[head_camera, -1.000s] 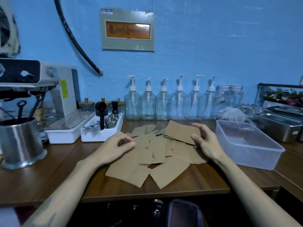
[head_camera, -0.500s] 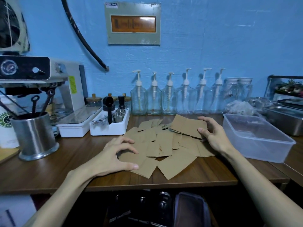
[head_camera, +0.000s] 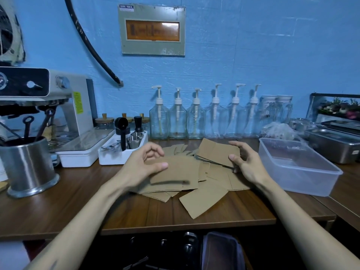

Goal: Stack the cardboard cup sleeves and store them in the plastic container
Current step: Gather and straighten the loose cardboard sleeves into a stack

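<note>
A: Looking across your wooden counter (head_camera: 58,207), the big change is that one flat sleeve (head_camera: 175,170) has come up off the loose pile of cardboard sleeves (head_camera: 204,199); half a second ago your left hand was only pressing on that pile

B: And for the job, what does that mean?

A: You've begun gathering, I'd judge. The clear plastic container (head_camera: 296,168) sits just right of the pile and looks to hold nothing yet, so storing hasn't started

B: What about the small stack on the right?

A: That stack of sleeves (head_camera: 218,152) is raised and tilted above the pile, much as it was a second ago. Your right hand (head_camera: 247,162) grasps it at its right end, thumb on top and fingers curled over the far edge

B: And my left?

A: Your left hand (head_camera: 144,164) pinches the lifted sleeve at its left end, thumb lying across the top face, fingers curled behind. Neither hand is slack. Bringing the single sleeve over onto the stack looks like the natural next move
</note>
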Tool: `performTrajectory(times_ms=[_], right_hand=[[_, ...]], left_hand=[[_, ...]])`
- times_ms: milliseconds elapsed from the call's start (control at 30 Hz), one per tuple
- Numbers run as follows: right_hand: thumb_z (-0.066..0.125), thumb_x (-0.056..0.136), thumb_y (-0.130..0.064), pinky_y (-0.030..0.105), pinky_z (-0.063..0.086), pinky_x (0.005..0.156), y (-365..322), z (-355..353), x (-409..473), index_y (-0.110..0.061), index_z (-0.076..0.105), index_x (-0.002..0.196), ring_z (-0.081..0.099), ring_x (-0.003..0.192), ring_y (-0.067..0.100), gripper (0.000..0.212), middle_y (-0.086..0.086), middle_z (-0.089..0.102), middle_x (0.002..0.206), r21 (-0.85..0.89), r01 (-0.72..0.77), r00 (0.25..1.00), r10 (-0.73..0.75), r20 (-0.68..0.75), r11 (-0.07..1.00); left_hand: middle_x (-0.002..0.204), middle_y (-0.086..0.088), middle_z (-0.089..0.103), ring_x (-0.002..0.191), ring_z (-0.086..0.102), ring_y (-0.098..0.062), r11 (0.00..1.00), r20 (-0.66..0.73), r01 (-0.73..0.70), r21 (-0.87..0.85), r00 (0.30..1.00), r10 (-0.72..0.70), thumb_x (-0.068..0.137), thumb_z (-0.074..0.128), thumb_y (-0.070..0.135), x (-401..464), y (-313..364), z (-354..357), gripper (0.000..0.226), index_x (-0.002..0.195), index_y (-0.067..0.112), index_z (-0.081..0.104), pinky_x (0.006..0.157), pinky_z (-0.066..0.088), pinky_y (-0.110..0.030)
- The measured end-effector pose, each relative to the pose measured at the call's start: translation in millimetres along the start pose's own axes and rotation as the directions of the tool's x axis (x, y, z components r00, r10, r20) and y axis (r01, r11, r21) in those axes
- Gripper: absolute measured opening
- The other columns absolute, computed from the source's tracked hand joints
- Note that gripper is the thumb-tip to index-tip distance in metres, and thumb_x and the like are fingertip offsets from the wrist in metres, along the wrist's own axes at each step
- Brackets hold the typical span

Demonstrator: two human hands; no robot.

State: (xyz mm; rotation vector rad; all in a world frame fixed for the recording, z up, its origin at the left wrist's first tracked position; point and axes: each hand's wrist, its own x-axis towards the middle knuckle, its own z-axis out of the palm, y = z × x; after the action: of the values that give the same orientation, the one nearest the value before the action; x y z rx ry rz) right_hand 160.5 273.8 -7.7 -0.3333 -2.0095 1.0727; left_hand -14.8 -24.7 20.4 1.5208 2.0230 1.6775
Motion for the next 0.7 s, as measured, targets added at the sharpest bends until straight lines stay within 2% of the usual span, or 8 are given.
performTrajectory(times_ms=[67,200,300,333,433,500,633,700], right_hand=[[0.06,0.096,-0.007,0.03,0.054,0.057,0.9,0.3,-0.1,-0.025,0.057,0.128,0.054,0.054,0.018,0.036,-0.002,0.056,0.081,-0.001,-0.003,1.0,0.003,0.001,1.0],[0.06,0.096,-0.008,0.034,0.057,0.06,1.9,0.4,0.5,-0.027,0.058,0.127,0.055,0.054,0.017,0.036,-0.003,0.056,0.081,-0.02,-0.003,1.0,0.003,0.001,1.0],[0.06,0.096,-0.007,0.03,0.056,0.058,1.7,0.5,0.5,-0.027,0.057,0.127,0.055,0.052,0.015,0.036,-0.002,0.055,0.081,-0.03,0.003,1.0,-0.003,-0.003,1.0],[0.06,0.096,-0.007,0.029,0.055,0.058,1.8,0.5,0.9,-0.027,0.057,0.127,0.055,0.052,0.014,0.036,-0.002,0.055,0.081,-0.031,0.002,1.0,-0.003,-0.003,1.0],[0.06,0.096,-0.007,0.03,0.056,0.058,3.7,0.7,2.0,-0.027,0.058,0.128,0.054,0.054,0.014,0.037,-0.002,0.054,0.081,-0.029,0.004,1.0,-0.004,0.004,1.0],[0.06,0.096,-0.007,0.031,0.056,0.057,6.1,1.1,2.6,-0.028,0.058,0.128,0.053,0.056,0.014,0.038,0.002,0.053,0.082,-0.026,0.02,1.0,-0.019,0.009,0.999],[0.062,0.095,-0.007,0.031,0.057,0.058,10.4,0.4,4.9,-0.028,0.057,0.13,0.055,0.059,0.016,0.041,0.019,0.056,0.095,-0.035,0.027,1.0,-0.027,0.006,0.999],[0.062,0.094,-0.005,0.028,0.056,0.059,11.1,0.2,4.8,-0.029,0.056,0.13,0.056,0.059,0.013,0.044,0.019,0.056,0.099,-0.03,0.023,1.0,-0.023,0.015,0.999]], left_hand=[[0.097,0.001,0.062,0.094,0.061,-0.013,1.0,-0.017,-0.004,0.019,1.0,0.005,0.081,0.076,0.007,23.8,0.2,9.3,0.028,0.1,0.016,0.058,0.089,0.048,-0.029],[0.103,0.008,0.06,0.103,0.057,-0.004,0.992,0.047,-0.001,0.126,0.999,-0.005,0.083,0.074,0.008,55.1,-11.1,36.0,0.031,0.104,0.024,0.057,0.098,0.039,-0.022],[0.103,0.009,0.06,0.096,0.055,0.01,0.992,0.055,0.01,0.122,0.998,-0.017,0.081,0.076,0.004,58.4,-20.2,49.5,0.037,0.111,0.017,0.059,0.09,0.035,-0.008],[0.103,0.007,0.06,0.095,0.055,0.01,0.992,0.056,0.017,0.124,0.998,-0.024,0.08,0.078,0.005,57.5,-22.7,51.3,0.04,0.113,0.014,0.059,0.084,0.036,-0.005],[0.103,0.008,0.059,0.096,0.055,-0.002,0.981,0.075,0.014,0.193,0.997,-0.029,0.075,0.084,0.015,53.5,-31.2,48.2,0.048,0.116,0.018,0.06,0.076,0.039,-0.009],[0.107,0.008,0.06,0.092,0.054,0.003,0.972,0.094,-0.007,0.234,0.995,-0.015,0.075,0.085,0.021,50.1,-34.4,44.3,0.05,0.118,0.026,0.061,0.076,0.039,-0.014],[0.117,0.009,0.06,0.077,0.052,0.017,0.973,0.13,-0.039,0.227,0.991,0.01,0.079,0.08,0.017,47.0,-31.5,42.0,0.05,0.123,0.031,0.061,0.067,0.038,-0.005],[0.116,0.01,0.062,0.086,0.056,0.013,0.981,0.102,-0.025,0.195,0.995,0.005,0.079,0.08,0.017,48.3,-29.1,42.9,0.051,0.122,0.036,0.061,0.073,0.042,-0.009]])
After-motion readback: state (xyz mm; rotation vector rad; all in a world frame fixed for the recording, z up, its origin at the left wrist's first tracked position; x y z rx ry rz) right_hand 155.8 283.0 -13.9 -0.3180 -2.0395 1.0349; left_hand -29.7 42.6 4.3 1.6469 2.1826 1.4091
